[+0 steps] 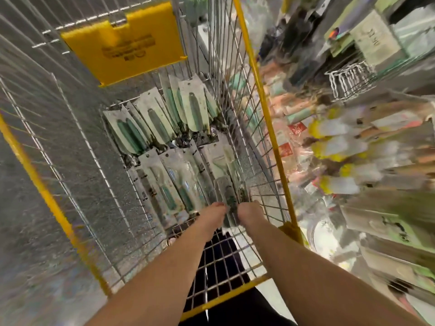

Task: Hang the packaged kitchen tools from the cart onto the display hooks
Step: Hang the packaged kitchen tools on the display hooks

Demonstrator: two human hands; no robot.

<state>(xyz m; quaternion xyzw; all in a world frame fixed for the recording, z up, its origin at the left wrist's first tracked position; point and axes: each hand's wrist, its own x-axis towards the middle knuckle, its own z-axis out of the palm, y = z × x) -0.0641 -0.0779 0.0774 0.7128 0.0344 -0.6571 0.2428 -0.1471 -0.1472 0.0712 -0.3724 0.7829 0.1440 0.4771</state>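
1. Both hands reach deep into the wire cart (266, 118) and meet on a small stack of packaged tools (229, 196) standing near its right wall.
2. The left hand (215, 214) has its fingers curled onto the near left edge of that stack, gripping it; the fingertips are blurred, so how they lie cannot be told.
3. The right hand (250, 214) grips the stack's near right edge in the same way, with the knuckles toward the camera.
4. Both forearms are bare and stretched almost straight, running from the near edge of the view up and inward, so that the wrists sit close together with the stack between them.
5. Just left of the held stack, more packaged tools (171, 182) with green handles lie flat on the cart floor in a row.
6. Farther off, a second row of green-handled packs (153, 123) leans in a fan against the far end.
7. A yellow plastic flap (122, 41) hangs on the far wire wall above them.
8. To the right of the cart, a display (353, 147) of hanging packaged goods shows, heavily blurred.
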